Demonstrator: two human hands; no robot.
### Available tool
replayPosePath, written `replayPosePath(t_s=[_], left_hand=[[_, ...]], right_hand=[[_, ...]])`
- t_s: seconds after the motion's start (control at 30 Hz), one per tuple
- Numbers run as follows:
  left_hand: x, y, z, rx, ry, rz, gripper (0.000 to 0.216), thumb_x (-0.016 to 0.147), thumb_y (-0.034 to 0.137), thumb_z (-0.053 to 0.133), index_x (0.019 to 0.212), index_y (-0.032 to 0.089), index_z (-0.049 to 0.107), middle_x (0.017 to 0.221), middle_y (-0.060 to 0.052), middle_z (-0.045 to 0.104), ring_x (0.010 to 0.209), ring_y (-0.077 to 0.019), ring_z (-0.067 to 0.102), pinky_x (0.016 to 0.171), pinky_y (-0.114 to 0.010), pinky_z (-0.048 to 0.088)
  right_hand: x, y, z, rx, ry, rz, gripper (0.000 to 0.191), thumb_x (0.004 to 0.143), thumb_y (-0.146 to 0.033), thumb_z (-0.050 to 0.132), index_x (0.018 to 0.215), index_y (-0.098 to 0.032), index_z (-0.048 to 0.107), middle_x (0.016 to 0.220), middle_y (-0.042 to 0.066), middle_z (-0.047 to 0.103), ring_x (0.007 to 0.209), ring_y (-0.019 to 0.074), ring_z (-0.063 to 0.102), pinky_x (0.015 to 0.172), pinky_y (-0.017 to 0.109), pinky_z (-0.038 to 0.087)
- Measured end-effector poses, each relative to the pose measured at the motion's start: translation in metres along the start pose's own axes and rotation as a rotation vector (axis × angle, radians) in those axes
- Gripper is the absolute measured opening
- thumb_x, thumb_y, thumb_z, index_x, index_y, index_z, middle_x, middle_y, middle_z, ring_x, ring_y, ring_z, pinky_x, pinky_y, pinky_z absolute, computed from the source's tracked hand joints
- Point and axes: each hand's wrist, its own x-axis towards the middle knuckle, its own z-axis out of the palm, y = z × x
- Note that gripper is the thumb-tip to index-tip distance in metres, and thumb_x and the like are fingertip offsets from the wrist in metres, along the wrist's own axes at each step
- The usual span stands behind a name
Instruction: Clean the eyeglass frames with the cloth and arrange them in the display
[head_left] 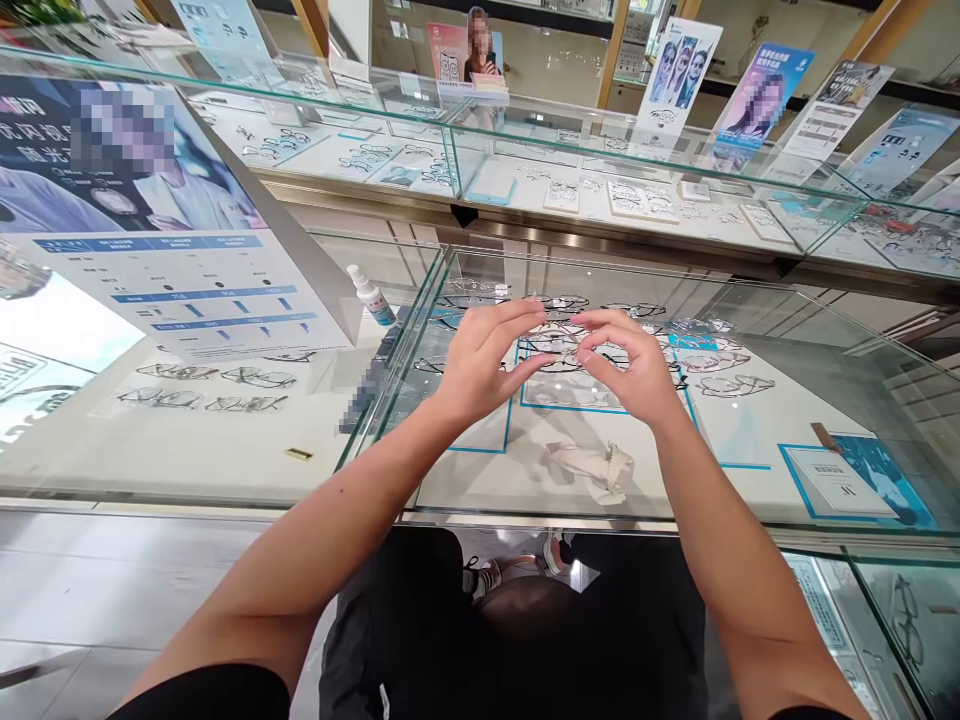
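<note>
My left hand [484, 362] hovers above the glass display case, its fingers stretched out and the thumb apart, open. My right hand [636, 365] faces it with fingers curved and the thumb set away from the index finger, also open. I make out nothing held in either hand. Rows of eyeglasses [559, 303] lie behind and between the hands, seen through the glass; my fingers partly hide them. Nearer to me is a crumpled beige cloth [592, 465].
A white spray bottle [371, 295] stands left of the glass divider [401, 345], beside a large printed sign [187, 290]. At the right is a blue-edged card [844, 485]. A second glass case [555, 235] with upright leaflets [679, 85] runs along the back.
</note>
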Motion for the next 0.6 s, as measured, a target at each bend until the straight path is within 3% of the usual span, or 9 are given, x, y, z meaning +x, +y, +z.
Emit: replayPosePath(t_s=[0.13, 0.27, 0.37, 0.47, 0.53, 0.6], left_hand=[[0.004, 0.012, -0.005, -0.119, -0.013, -0.069, 0.047, 0.100, 0.045, 0.078, 0.141, 0.027, 0.065, 0.131, -0.012, 0.078, 0.127, -0.0294, 0.072, 0.106, -0.046, 0.060], [0.007, 0.022, -0.007, -0.333, -0.029, -0.171, 0.050, 0.098, 0.041, 0.078, 0.144, 0.027, 0.063, 0.132, -0.012, 0.073, 0.117, -0.0257, 0.073, 0.091, -0.039, 0.064], [0.008, 0.024, -0.006, -0.490, -0.031, -0.220, 0.051, 0.098, 0.037, 0.078, 0.145, 0.028, 0.061, 0.137, -0.013, 0.067, 0.111, -0.0224, 0.075, 0.087, -0.035, 0.063], [0.007, 0.025, -0.004, -0.505, -0.040, -0.243, 0.056, 0.097, 0.037, 0.077, 0.149, 0.029, 0.057, 0.144, -0.014, 0.063, 0.113, -0.0226, 0.075, 0.092, -0.036, 0.062], [0.005, 0.027, -0.005, -0.427, 0.049, -0.263, 0.057, 0.095, 0.038, 0.078, 0.147, 0.028, 0.058, 0.142, -0.014, 0.063, 0.113, -0.0233, 0.073, 0.092, -0.038, 0.060], [0.005, 0.030, -0.005, -0.328, 0.197, -0.302, 0.045, 0.095, 0.038, 0.078, 0.136, 0.026, 0.065, 0.121, -0.010, 0.068, 0.100, -0.0209, 0.069, 0.088, -0.037, 0.057]], right_hand=[[0.001, 0.005, 0.000, 0.084, -0.041, 0.029, 0.014, 0.102, -0.040, 0.075, 0.094, -0.028, 0.079, 0.137, 0.007, 0.077, 0.134, 0.0292, 0.068, 0.121, 0.052, 0.046], [0.000, 0.011, 0.001, 0.298, -0.145, 0.141, 0.018, 0.100, -0.046, 0.077, 0.095, -0.029, 0.080, 0.138, 0.006, 0.078, 0.135, 0.0291, 0.069, 0.121, 0.051, 0.048], [0.000, 0.012, 0.004, 0.413, -0.183, 0.264, 0.027, 0.095, -0.053, 0.082, 0.092, -0.027, 0.080, 0.120, 0.006, 0.083, 0.118, 0.0277, 0.076, 0.109, 0.046, 0.055], [0.001, 0.011, 0.008, 0.415, -0.128, 0.335, 0.039, 0.086, -0.063, 0.087, 0.088, -0.025, 0.080, 0.100, 0.005, 0.082, 0.098, 0.0248, 0.075, 0.095, 0.041, 0.058], [0.001, 0.011, 0.010, 0.400, -0.058, 0.349, 0.042, 0.083, -0.066, 0.087, 0.086, -0.024, 0.080, 0.096, 0.005, 0.081, 0.093, 0.0234, 0.073, 0.091, 0.039, 0.058], [0.001, 0.013, 0.012, 0.370, 0.018, 0.347, 0.041, 0.085, -0.064, 0.086, 0.087, -0.024, 0.079, 0.094, 0.004, 0.081, 0.091, 0.0226, 0.072, 0.089, 0.039, 0.058]])
